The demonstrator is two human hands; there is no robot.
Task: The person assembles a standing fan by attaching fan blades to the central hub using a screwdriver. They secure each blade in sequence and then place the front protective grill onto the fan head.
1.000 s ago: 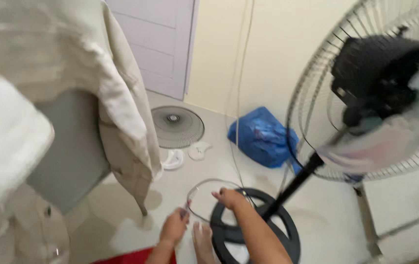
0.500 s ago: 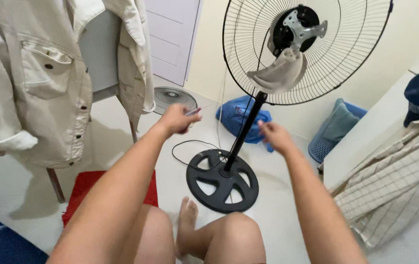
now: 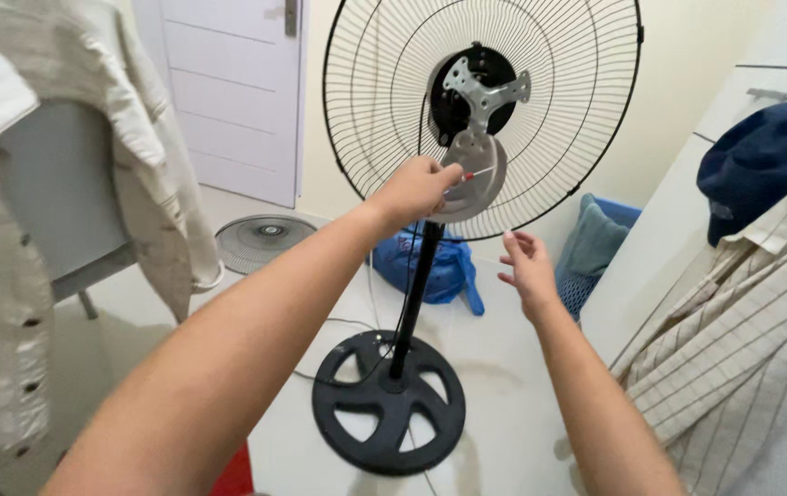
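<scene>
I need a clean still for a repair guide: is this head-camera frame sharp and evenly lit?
Head view: left hand and rear fan grille fairly sharp; jacket at left edge smeared and bright; soft even light, faint shadow by the fan base; no glare.

We see two bare forearms — no sleeves, no watch, no rings on either of the hands: left hand (image 3: 416, 188), right hand (image 3: 528, 264) — fingers uncovered.

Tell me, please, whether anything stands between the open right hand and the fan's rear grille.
Nothing visible does. The right hand hangs open just below the rear grille, with only air between them. The left hand pinches a thin red-tipped wire at the grey hub plate, off to the side.
</scene>
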